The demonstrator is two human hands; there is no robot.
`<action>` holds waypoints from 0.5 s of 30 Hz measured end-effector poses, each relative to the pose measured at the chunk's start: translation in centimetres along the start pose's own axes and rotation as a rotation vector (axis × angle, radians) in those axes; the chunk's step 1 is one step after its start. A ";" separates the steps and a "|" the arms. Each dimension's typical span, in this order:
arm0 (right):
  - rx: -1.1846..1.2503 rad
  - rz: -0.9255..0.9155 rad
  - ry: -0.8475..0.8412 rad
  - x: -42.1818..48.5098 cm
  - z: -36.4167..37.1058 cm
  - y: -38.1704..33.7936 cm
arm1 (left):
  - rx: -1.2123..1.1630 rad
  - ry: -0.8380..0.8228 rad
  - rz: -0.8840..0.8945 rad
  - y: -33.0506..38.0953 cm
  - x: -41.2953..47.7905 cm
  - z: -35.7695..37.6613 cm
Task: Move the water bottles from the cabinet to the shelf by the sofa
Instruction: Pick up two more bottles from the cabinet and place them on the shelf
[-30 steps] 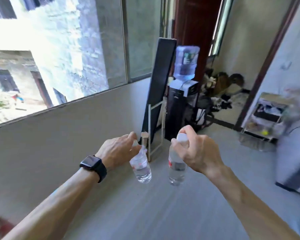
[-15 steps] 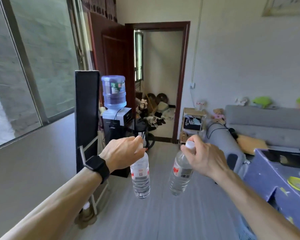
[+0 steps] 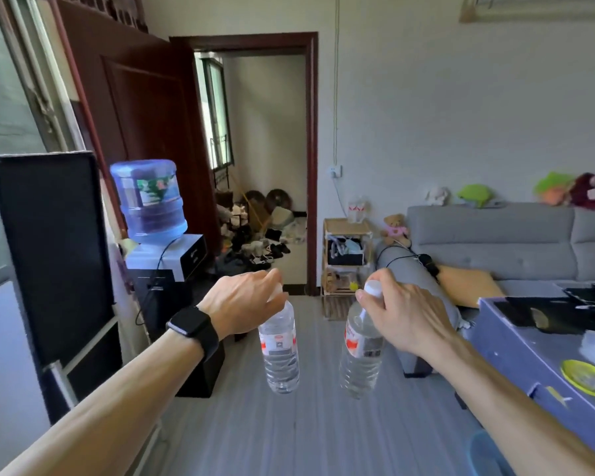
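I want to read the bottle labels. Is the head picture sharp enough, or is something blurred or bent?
Head view: both bottles are fairly sharp, but label print is too small to read; the door frame bows from wide-angle distortion; the frame edges are soft.

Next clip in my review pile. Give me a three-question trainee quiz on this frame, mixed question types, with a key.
1. True or false: both water bottles hang by their necks above the floor.
2. The wristwatch is on which arm? A) left B) right C) neither
3. Fill in: the wooden shelf stands between the doorway and the ____.

Key:
1. True: the left hand holds the left bottle, the right hand the right bottle.
2. A: wristwatch.
3. Sofa; shelf.
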State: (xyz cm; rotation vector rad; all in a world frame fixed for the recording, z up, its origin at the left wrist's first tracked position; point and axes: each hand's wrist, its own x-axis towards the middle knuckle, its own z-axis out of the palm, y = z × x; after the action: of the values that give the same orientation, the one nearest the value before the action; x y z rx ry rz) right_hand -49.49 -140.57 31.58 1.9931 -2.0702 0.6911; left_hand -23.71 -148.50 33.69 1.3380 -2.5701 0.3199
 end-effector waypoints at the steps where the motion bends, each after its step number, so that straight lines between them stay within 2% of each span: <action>1: -0.001 -0.006 -0.007 1.7 0.6 1.0 | -0.001 -0.008 -0.006 -0.2 2.0 0.6; 10: 0.039 0.011 -0.050 16.9 7.4 8.1 | -0.003 -0.050 -0.062 -4.1 18.4 6.0; 15: 0.041 0.048 -0.047 25.3 12.0 11.2 | 0.028 -0.071 -0.035 -7.1 27.4 9.8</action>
State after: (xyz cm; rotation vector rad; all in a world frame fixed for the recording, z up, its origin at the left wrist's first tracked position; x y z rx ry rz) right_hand -60.36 -168.62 30.02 2.0061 -2.1548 0.7078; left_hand -34.13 -176.55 33.11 1.4270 -2.6059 0.3091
